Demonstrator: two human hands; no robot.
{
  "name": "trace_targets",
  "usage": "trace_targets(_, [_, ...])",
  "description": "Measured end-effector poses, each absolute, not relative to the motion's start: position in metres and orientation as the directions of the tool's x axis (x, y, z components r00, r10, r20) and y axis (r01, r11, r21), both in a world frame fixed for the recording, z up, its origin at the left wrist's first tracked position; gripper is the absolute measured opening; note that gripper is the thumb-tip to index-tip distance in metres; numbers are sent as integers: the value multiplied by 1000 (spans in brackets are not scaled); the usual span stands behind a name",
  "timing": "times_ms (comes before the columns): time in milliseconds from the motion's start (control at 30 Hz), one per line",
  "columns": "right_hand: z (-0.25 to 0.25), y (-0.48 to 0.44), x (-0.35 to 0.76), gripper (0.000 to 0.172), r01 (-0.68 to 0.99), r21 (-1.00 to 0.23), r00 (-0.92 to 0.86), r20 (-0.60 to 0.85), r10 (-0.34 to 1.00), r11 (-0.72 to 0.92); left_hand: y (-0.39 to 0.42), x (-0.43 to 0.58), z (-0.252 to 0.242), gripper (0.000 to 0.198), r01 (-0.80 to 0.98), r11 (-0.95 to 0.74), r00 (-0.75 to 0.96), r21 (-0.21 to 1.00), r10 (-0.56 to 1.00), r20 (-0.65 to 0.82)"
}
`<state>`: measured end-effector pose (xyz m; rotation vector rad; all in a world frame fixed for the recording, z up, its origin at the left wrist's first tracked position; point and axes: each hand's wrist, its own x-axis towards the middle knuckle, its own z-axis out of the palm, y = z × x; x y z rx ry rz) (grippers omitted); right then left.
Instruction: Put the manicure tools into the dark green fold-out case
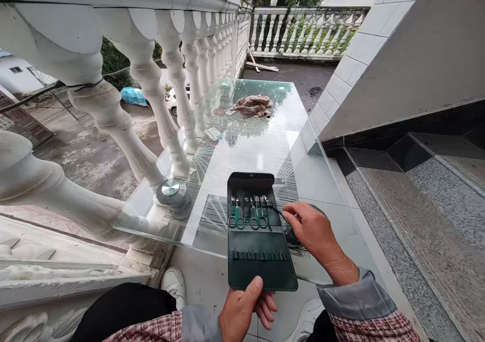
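Observation:
An open dark green manicure case (257, 251) lies on a glass table (322, 180), its near edge hanging over the table's front. Small green-handled scissors and metal tools (250, 211) sit in its middle row. My left hand (244, 309) grips the case's near edge, thumb on top and fingers underneath. At the right end of the tool row, my right hand (312, 231) pinches a thin dark tool (276, 210).
A white stone balustrade (151, 79) runs along the table's left side. A round metal fitting (172, 193) sits at the glass's near left corner. A crumpled brown cloth (253, 106) and a glass jar (225, 94) are at the far end. Grey stone steps (417, 205) rise on the right.

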<state>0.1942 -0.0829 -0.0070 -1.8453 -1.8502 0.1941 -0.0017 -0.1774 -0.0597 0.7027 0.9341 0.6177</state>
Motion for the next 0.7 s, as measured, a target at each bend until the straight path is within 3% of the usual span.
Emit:
trace_targets(67, [-10,-83,191,17,921,-383,46,286,957,70,-179,-2,-59,67,-86,643,572,761,657,-490])
trace_targets(133, [-12,-83,189,18,948,-312,31,296,955,66,-181,-4,-56,66,19,553,672,833,610,-420])
trace_targets(200, [-13,-84,187,17,965,-255,17,288,957,60,-180,-6,-51,59,94,283,759,954,600,-253])
trace_targets(267, [-14,-85,185,17,974,-220,5,275,961,58,-175,-9,-42,52,84,-152,818,985,574,19])
trace_targets(300, [-14,-85,184,17,976,-209,1,268,964,57,-170,-11,-37,48,59,-389,829,919,532,172])
trace_targets(367, [-14,-86,182,16,980,-193,3,251,968,46,-155,-15,-24,32,17,-778,868,629,323,377])
trace_targets(433, [-12,-87,182,15,983,-180,22,231,973,21,-138,-18,-11,24,18,-945,859,326,181,478])
trace_targets(533, [-9,-87,182,15,986,-163,47,195,980,-15,-117,-20,-2,24,199,-977,863,80,213,458])
trace_targets(700, [-6,-88,180,17,986,-161,73,144,987,-49,-105,-14,-14,43,417,-907,852,-64,365,376])
